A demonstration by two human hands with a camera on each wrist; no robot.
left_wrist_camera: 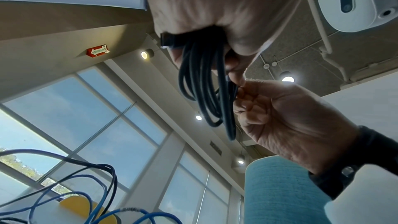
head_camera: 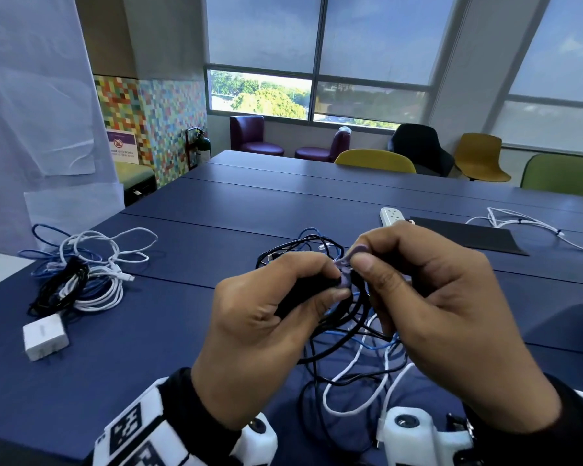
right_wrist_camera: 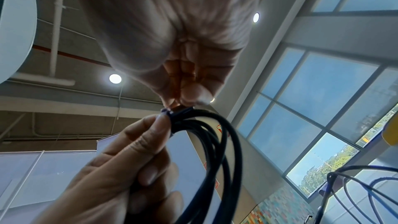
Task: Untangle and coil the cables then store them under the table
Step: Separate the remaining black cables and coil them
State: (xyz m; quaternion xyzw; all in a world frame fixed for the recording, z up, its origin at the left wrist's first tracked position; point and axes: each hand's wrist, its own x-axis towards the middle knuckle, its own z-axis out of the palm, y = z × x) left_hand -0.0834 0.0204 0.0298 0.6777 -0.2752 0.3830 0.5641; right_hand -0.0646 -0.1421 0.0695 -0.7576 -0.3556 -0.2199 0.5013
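My left hand grips a small coil of black cable above the blue table. A purple tie wraps the coil's top, and my right hand pinches its loose end between thumb and forefinger. In the left wrist view the coil's loops hang below the left hand, with the right hand beside them. Seen from the right wrist, the right hand pinches the tie where the left hand holds the coil. A tangle of black, blue and white cables lies under both hands.
A second heap of black, white and blue cables lies at the left, with a white charger block in front of it. A white power strip, a black mat and a white cable lie at the far right. Chairs stand beyond the table.
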